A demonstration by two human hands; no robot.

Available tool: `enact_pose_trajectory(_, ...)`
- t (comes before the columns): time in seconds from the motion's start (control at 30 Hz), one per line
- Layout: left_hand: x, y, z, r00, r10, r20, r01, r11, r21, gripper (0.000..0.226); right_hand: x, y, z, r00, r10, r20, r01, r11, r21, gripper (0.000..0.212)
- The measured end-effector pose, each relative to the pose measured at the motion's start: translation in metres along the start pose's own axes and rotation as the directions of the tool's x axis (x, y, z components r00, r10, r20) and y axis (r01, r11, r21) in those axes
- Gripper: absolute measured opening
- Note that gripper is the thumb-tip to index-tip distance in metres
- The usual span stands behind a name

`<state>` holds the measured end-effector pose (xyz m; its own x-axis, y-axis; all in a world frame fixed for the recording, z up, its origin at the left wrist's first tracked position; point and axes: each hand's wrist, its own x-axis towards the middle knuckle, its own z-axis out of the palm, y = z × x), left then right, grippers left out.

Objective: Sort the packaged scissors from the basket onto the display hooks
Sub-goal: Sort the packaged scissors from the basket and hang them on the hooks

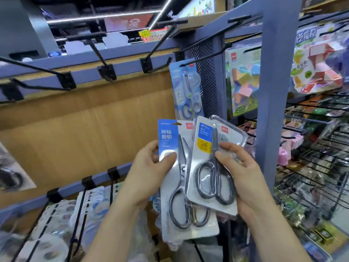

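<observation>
My left hand [145, 173] grips a long pack of silver scissors with a blue label [175, 178]. My right hand [243, 176] holds a shorter pack of black-handled scissors with a yellow square [211, 167], and a further clear pack shows behind it. The two packs overlap in front of my chest. One pack of blue child scissors [186, 91] hangs on a black display hook [200, 57] above my hands. Several empty black hooks [98, 53] stick out from the blue rail to the left. No basket is in view.
A blue upright post [273, 91] stands just right of my hands. Packs of coloured puzzle toys [243, 80] hang behind it, with wire racks of goods [321, 167] further right. Lower hooks at the bottom left carry white packaged goods [62, 224].
</observation>
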<state>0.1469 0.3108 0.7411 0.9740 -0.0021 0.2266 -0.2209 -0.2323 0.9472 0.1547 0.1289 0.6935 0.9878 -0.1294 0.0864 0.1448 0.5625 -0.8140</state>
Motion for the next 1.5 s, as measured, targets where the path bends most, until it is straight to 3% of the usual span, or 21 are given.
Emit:
enact_pose_trajectory(0.17,-0.002,-0.008,-0.005,0.967,0.107,-0.233,-0.115,0.993,-0.022,0.024,-0.002,0.001,0.003,0.991,-0.121,-0.062,0.115,0.99,-0.086,0.079)
enact_pose_trajectory(0.23,-0.005,-0.01,-0.008,0.95,0.13,-0.285,-0.156,0.985,-0.069,0.043,-0.004,0.001,0.005,0.985,-0.162,-0.064,0.155,0.983,-0.101,0.093)
enact_pose_trajectory(0.3,-0.006,-0.013,-0.012,0.942,0.185,-0.278,-0.196,0.98,-0.012,0.054,-0.007,0.001,0.007,0.98,-0.195,-0.049,0.186,0.97,-0.155,0.099)
enact_pose_trajectory(0.37,-0.01,-0.014,-0.013,0.95,0.204,-0.235,-0.205,0.979,0.02,0.038,-0.011,0.001,0.01,0.973,-0.231,0.0,0.226,0.95,-0.214,0.101)
enact_pose_trajectory(0.47,-0.021,-0.012,-0.012,0.987,0.101,-0.122,-0.11,0.991,-0.071,0.016,-0.017,0.005,0.017,0.96,-0.269,0.077,0.28,0.921,-0.272,0.106)
enact_pose_trajectory(0.53,-0.027,-0.017,-0.016,0.995,0.069,-0.076,-0.071,0.997,-0.017,0.031,-0.021,0.009,0.024,0.954,-0.286,0.092,0.3,0.907,-0.296,0.109)
enact_pose_trajectory(0.6,-0.031,-0.02,-0.023,0.997,0.044,-0.06,-0.044,0.999,0.006,0.056,-0.026,0.014,0.03,0.945,-0.308,0.106,0.325,0.872,-0.365,0.103)
enact_pose_trajectory(0.7,-0.036,-0.024,-0.033,1.0,0.01,-0.02,-0.013,0.99,-0.144,0.084,-0.029,0.012,0.036,0.96,-0.254,0.121,0.281,0.849,-0.448,0.074)
enact_pose_trajectory(0.8,-0.043,-0.023,-0.041,0.997,-0.026,-0.067,-0.003,0.918,-0.396,0.081,-0.03,0.011,0.038,0.986,-0.112,0.121,0.144,0.94,-0.309,0.025)
enact_pose_trajectory(0.9,-0.049,-0.027,-0.047,0.99,0.002,-0.14,-0.071,0.867,-0.493,0.072,-0.035,0.015,0.04,0.997,-0.068,0.043,0.078,0.96,-0.27,0.022)
enact_pose_trajectory(1.0,-0.061,-0.032,-0.058,0.967,0.061,-0.247,-0.17,0.877,-0.45,0.061,-0.042,0.016,0.039,0.99,-0.141,0.002,0.134,0.936,-0.325,0.02)
enact_pose_trajectory(1.1,-0.078,-0.03,-0.07,0.91,0.109,-0.399,-0.226,0.939,-0.259,0.039,-0.048,0.005,0.035,0.947,-0.318,0.038,0.3,0.837,-0.458,0.022)
enact_pose_trajectory(1.23,-0.1,-0.02,-0.055,0.869,0.202,-0.452,-0.194,0.979,0.066,0.034,-0.069,0.0,0.05,0.81,-0.49,0.323,0.577,0.567,-0.588,0.026)
enact_pose_trajectory(1.3,-0.112,-0.016,-0.04,0.855,0.233,-0.464,-0.188,0.972,0.142,0.037,-0.086,0.014,0.063,0.751,-0.447,0.486,0.648,0.361,-0.671,0.029)
enact_pose_trajectory(1.37,-0.125,-0.015,-0.032,0.851,0.219,-0.477,-0.221,0.974,0.052,0.026,-0.104,0.031,0.07,0.711,-0.359,0.604,0.685,0.16,-0.711,0.043)
enact_pose_trajectory(1.43,-0.143,-0.011,-0.03,0.888,0.139,-0.439,-0.193,0.978,-0.081,0.021,-0.117,0.04,0.069,0.712,-0.235,0.662,0.697,0.123,-0.706,0.054)
enact_pose_trajectory(1.5,-0.162,-0.009,-0.028,0.886,0.152,-0.437,-0.165,0.986,0.009,0.022,-0.127,0.04,0.065,0.696,-0.105,0.711,0.716,0.185,-0.673,0.057)
